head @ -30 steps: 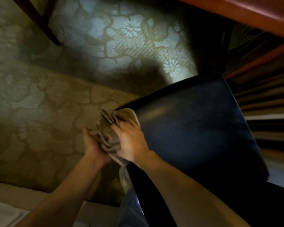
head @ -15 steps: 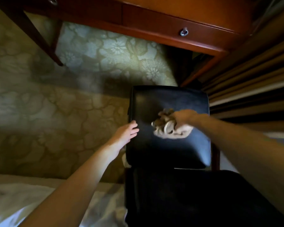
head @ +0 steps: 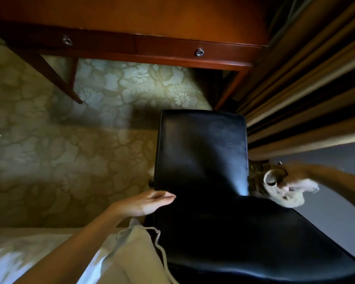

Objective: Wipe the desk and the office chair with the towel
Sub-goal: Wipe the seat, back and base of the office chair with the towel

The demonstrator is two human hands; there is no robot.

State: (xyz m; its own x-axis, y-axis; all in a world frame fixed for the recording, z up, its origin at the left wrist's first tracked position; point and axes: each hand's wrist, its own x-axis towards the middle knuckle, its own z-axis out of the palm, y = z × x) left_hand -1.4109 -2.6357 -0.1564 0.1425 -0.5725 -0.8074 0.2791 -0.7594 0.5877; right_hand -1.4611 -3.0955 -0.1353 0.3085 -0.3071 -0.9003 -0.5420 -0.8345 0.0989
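Now the towel (head: 281, 191) is just off the right side of the office chair (head: 201, 152), bunched in the right hand (head: 297, 171).

Left of the chair spreads an olive carpet (head: 49, 160) woven with pale flowers. Beyond the chair stands the reddish, polished wooden surface (head: 152, 13). Pleated brown curtain (head: 305, 89) folds fall to the chair's right. The chair is smooth black leather, with a rectangular seat and rounded corners. Creased white cloth (head: 131, 253) lies at its near left. The left hand (head: 143, 203) lies with straight fingers at the chair's left edge, grip released. The right hand's grip is clenched round the pale, nubby towel, and both are blurred. Small metal ring pulls (head: 199, 52) hang on the drawer fronts.
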